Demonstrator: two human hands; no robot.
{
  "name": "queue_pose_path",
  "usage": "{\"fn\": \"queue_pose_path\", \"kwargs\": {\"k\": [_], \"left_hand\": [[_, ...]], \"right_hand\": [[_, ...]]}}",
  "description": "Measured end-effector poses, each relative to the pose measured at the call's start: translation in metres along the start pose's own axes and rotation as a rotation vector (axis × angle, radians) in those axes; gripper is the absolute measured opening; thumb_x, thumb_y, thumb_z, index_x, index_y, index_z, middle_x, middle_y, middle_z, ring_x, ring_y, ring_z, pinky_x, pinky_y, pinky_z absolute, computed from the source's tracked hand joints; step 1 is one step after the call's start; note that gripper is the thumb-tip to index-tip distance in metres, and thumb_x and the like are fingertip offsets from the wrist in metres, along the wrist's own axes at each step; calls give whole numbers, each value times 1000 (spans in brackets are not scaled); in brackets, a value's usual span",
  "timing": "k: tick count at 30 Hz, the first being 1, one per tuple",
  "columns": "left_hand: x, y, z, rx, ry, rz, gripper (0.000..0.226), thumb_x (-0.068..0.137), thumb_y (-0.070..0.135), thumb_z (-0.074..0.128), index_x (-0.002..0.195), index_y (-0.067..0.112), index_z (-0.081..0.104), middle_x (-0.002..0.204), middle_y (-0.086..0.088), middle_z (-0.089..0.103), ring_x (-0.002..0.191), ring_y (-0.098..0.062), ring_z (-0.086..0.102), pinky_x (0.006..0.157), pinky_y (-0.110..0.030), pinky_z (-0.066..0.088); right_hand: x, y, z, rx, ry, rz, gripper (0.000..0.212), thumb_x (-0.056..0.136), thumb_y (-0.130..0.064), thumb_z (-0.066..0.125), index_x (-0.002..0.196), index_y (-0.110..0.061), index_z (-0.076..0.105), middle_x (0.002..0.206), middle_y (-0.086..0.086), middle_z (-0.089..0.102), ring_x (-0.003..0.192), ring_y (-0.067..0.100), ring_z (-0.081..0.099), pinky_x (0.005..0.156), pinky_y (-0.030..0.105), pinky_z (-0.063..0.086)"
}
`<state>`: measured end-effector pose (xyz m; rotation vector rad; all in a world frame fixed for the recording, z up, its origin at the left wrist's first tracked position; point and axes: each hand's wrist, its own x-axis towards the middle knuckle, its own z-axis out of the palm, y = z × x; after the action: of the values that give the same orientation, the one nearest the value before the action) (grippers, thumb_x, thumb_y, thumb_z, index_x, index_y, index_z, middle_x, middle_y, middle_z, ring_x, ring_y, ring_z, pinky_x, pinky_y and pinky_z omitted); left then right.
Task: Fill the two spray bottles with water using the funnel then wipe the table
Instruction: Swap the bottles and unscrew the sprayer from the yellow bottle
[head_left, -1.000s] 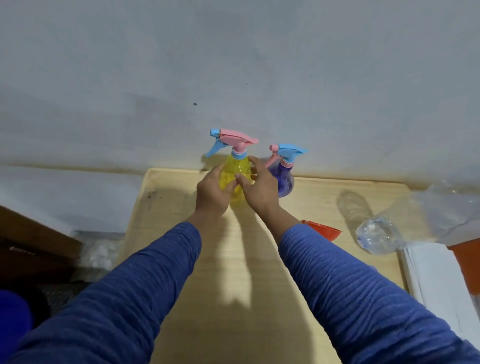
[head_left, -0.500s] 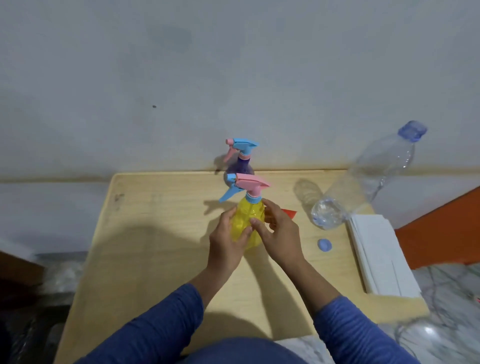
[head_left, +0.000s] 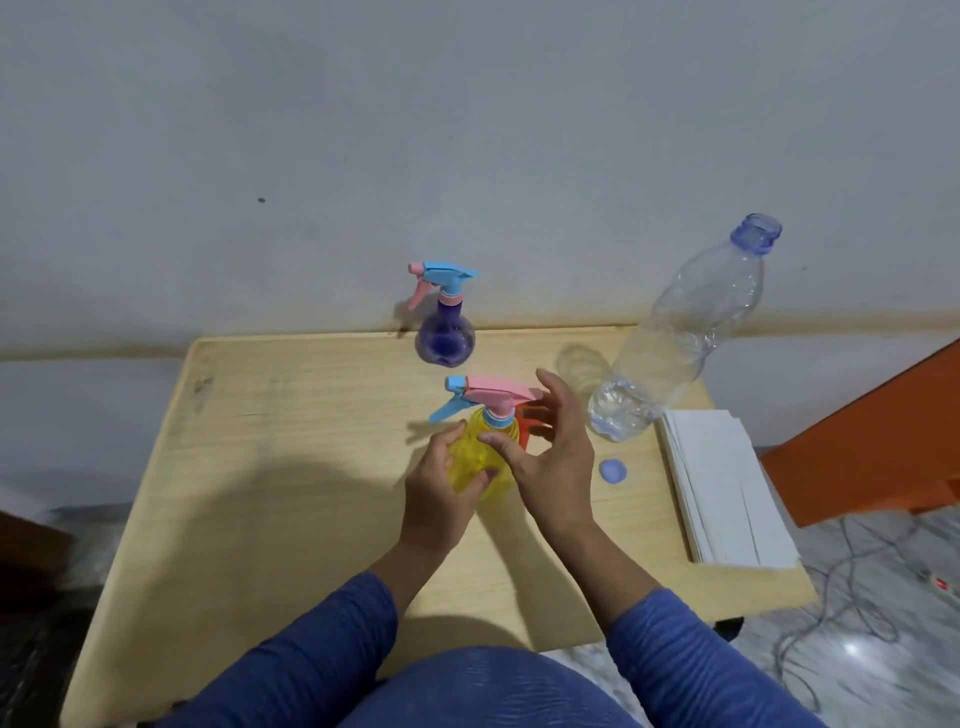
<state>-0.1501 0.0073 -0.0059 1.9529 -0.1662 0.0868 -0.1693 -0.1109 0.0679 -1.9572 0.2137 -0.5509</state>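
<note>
Yellow bottle (head_left: 480, 457) is held upright at centre frame on the counter (head_left: 291, 467), gripped around its body by the left hand (head_left: 441, 486). The right hand (head_left: 550, 460) is spread open just beside it, thumb touching the body, fingers near the pink sprayer (head_left: 493, 397).

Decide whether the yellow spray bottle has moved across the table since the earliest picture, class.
Yes. The yellow spray bottle began beside the purple spray bottle at the table's far edge; now it stands nearer the person, in front of it, held by the left hand.
</note>
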Motion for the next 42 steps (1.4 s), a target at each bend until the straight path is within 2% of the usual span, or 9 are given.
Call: {"fn": "queue_pose_path", "kwargs": {"k": [6,10,22,25,29,34,36,39,42], "left_hand": [[2,1,-2,55,6,7,66,66,50,66,117,10,56,112,0,65,99,-19,65,89,-33,53],[4,0,0,70,16,6,62,65,36,72,119,12,55,113,1,65,100,-18,64,89,-34,53],[7,0,-1,66,5,35,69,67,48,67,120,6,56,112,-4,65,98,-19,64,86,-32,53],[8,1,-1,77,18,33,68,66,49,68,116,5,56,103,-5,67,89,-23,65,78,-29,52],[8,-3,-1,45,-9,38,67,65,49,65,118,9,55,106,-2,66,95,-20,65,84,-39,54],[9,-4,-1,8,-13,40,64,66,46,66,117,10,56,107,-1,66,98,-20,64,87,-39,53],[8,-5,-2,-8,-22,27,64,65,45,66,118,11,55,108,-1,66,99,-19,64,88,-38,52],[8,-7,-1,-15,-41,11,64,66,44,67,120,13,54,111,3,64,101,-17,63,91,-35,51],[8,-6,-3,-48,-55,-3,64,66,46,69,120,15,54,111,6,64,103,-14,62,92,-26,48]], "right_hand": [[10,0,12,-33,27,-89,47,72,-14,80,112,-21,56,101,-8,57,88,15,60,78,19,50],[12,1,9,-29,-6,-116,40,78,-14,74,113,-20,56,102,-9,59,91,14,62,80,14,48],[21,2,2,-56,-138,-106,53,74,-14,78,112,-33,48,105,-13,56,94,8,58,80,11,47],[21,3,-5,-20,-245,-120,50,83,-8,67,123,-31,49,113,-22,56,103,-1,57,86,10,45],[24,4,-6,-33,-329,-117,65,78,-8,70,134,-28,44,121,-12,55,109,3,55,89,17,47],[24,0,-7,18,-349,-77,68,87,-8,61,139,-40,31,117,-39,51,110,-3,57,91,20,49],[23,1,-9,13,-390,-76,73,88,-13,61,143,-42,22,126,-33,50,117,2,55,95,27,50],[25,0,-9,-2,-346,-79,72,82,-18,64,141,-43,28,129,-10,55,113,10,56,94,36,51],[26,3,-12,16,-376,-56,68,90,-9,56,144,-35,25,122,-19,58,111,3,59,93,29,51]]}}
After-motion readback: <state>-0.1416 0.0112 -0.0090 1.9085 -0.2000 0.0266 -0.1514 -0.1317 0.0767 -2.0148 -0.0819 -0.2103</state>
